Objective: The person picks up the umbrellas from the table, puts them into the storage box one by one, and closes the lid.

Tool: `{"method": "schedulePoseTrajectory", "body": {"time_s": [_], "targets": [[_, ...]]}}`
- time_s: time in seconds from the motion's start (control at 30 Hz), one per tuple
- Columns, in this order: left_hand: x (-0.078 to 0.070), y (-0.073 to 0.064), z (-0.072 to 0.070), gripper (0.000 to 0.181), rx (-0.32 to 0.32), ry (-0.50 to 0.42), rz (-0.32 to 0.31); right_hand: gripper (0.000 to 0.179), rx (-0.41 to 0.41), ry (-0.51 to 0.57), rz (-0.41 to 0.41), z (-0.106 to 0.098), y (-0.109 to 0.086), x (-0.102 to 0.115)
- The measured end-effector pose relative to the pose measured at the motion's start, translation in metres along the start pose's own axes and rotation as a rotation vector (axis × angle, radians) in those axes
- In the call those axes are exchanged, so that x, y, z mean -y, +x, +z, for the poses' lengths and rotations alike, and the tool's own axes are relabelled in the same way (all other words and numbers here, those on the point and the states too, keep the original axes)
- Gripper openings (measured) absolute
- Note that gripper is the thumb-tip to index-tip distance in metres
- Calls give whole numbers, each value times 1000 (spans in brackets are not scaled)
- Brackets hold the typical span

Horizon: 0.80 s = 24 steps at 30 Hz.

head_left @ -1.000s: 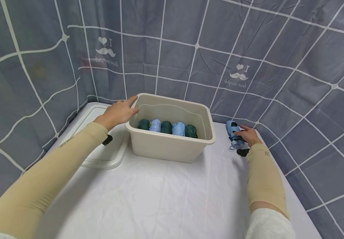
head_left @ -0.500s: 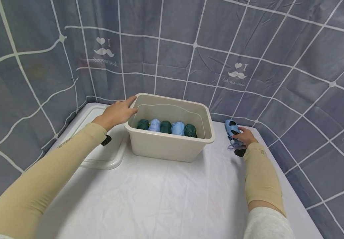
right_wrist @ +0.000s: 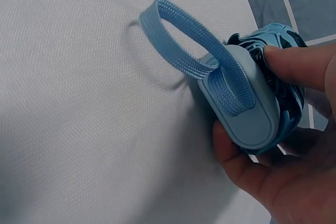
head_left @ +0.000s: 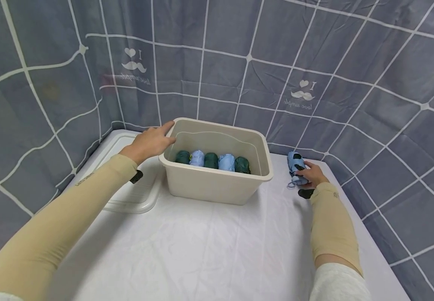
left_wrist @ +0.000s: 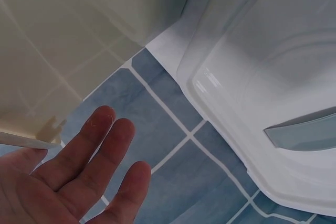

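Observation:
My right hand (head_left: pixel 314 172) grips a folded compact umbrella (head_left: pixel 293 160), light blue with dark patches, at the far right of the table. In the right wrist view, thumb and fingers lie on opposite sides of the umbrella (right_wrist: pixel 244 127), and its blue wrist loop (right_wrist: pixel 176 40) stands out from the end cap. My left hand (head_left: pixel 148 144) rests on the left rim of a beige plastic bin (head_left: pixel 209 184). In the left wrist view, several fingers (left_wrist: pixel 100 166) stretch out loosely beside the bin wall. Inside the bin, dark green bundles (head_left: pixel 211 160) and light blue bundles (head_left: pixel 226 162) stand in a row.
A white lid (head_left: pixel 135 205) lies on the table left of the bin, partly under my left forearm. The white-covered table (head_left: pixel 209 251) meets a grey checked curtain (head_left: pixel 224 71) at the back and sides.
The view shifts slightly. My right hand stays at the umbrella, its fingers moving a little around it. The left hand keeps its place on the bin's rim.

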State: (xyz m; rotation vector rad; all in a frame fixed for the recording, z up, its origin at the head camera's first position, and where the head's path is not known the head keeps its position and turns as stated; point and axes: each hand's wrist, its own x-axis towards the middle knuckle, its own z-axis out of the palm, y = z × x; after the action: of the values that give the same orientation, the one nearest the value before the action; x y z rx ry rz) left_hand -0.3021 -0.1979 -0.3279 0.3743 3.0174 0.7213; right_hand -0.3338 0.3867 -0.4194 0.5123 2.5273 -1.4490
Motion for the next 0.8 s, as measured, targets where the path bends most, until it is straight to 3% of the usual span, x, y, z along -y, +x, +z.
{"method": "schedulePoseTrajectory", "body": {"time_s": [0.37, 0.8], "targets": [[-3, 1, -1, 70, -2, 9, 1, 81, -57, -20, -3, 0, -1, 3], [-2, 1, -1, 70, 2, 16, -1, 71, -22, 127, -30, -4, -7, 15]]}}
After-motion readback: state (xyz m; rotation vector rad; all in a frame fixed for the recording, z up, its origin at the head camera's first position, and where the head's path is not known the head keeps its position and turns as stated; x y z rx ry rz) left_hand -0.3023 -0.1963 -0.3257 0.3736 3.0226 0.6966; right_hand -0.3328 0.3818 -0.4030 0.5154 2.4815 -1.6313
